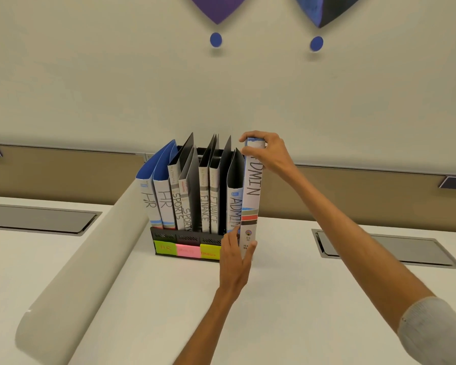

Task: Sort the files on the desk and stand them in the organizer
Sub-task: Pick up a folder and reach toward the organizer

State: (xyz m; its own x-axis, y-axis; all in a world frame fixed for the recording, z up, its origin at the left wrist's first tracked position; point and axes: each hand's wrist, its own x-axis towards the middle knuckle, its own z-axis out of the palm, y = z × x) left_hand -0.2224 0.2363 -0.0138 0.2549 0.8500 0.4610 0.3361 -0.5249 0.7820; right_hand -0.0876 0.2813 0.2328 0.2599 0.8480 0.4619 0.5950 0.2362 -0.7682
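A black mesh organizer (pixel 169 234) stands on the white desk, with yellow and pink labels along its front. Files stand in it, spines marked HR (pixel 149 200), SPORTS (pixel 178 206), FINANCE (pixel 204 206) and ADMIN (pixel 234 206). At the organizer's right end a second ADMIN file (pixel 252 191) stands upright, higher than the others. My right hand (pixel 266 154) grips the top of its spine. My left hand (pixel 234 255) holds its bottom, thumb on the right edge and fingers on the left. The organizer's right front corner is hidden behind my left hand.
A low beige divider (pixel 77 272) runs diagonally at the left of the organizer. Grey recessed cable flaps (pixel 37 218) (pixel 385 250) sit in the desk at far left and right. A partition wall rises behind.
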